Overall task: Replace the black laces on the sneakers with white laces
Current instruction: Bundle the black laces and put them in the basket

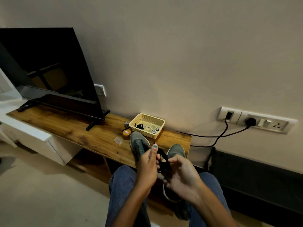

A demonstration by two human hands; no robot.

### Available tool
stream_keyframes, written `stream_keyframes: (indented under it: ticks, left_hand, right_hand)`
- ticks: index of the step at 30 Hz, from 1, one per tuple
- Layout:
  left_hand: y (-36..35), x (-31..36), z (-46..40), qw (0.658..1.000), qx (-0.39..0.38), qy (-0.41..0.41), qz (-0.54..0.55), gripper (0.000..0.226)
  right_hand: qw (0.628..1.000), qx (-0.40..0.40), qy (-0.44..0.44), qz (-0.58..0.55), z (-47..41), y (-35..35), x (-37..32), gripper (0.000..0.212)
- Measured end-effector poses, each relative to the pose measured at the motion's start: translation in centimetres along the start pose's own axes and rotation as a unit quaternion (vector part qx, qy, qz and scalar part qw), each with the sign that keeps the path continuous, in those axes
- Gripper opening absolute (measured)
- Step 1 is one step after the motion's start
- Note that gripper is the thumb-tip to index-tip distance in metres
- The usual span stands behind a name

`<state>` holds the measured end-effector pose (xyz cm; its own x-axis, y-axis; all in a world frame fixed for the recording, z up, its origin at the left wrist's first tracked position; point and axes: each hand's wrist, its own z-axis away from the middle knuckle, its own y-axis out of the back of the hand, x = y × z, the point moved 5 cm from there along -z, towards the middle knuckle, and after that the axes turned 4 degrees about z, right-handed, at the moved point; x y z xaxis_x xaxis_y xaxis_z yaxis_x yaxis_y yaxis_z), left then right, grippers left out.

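Holding a looped black lace (162, 162) between them, the left hand (146, 167) and right hand (181, 175) pinch it just before two grey sneakers (139, 144) on the table (68, 126).

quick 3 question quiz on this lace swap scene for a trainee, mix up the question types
1. True or false: both sneakers rest on the wooden shelf.
2. What do the left hand and right hand hold between them? A) a white lace B) a bundled black lace C) the remote
3. Fill in: the yellow basket stands against the ____.

Key
1. False: the left sneaker rests there, but the right sneaker is held up in front of it by the hands.
2. B
3. wall
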<state>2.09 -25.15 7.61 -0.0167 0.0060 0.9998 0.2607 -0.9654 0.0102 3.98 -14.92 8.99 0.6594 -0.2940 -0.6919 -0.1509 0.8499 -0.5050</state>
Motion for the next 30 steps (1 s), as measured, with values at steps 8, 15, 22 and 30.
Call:
stream_keyframes:
  ticks: [8,15,22,30]
  left_hand:
    - [-0.2,-0.5,0.1,0.999,-0.009,0.026,0.023,0.041]
    - [1.0,0.3,-0.4,0.999,0.034,-0.001,0.016,0.041]
    - [2.4,0.6,-1.0,0.998,0.055,0.0,0.004,0.038]
    - [1.3,-1.4,-1.7,0.991,0.034,0.091,0.095,0.041]
  right_hand:
    - [0.999,-0.023,0.02,0.011,-0.6,0.0,0.2,0.009]
    - [0.986,0.033,0.121,0.111,-0.9,0.9,-0.5,0.011]
    - [0.956,0.11,0.186,0.197,-1.1,2.3,-1.5,0.006]
    - [0.885,0.17,0.29,0.323,-2.4,2.3,-2.5,0.008]
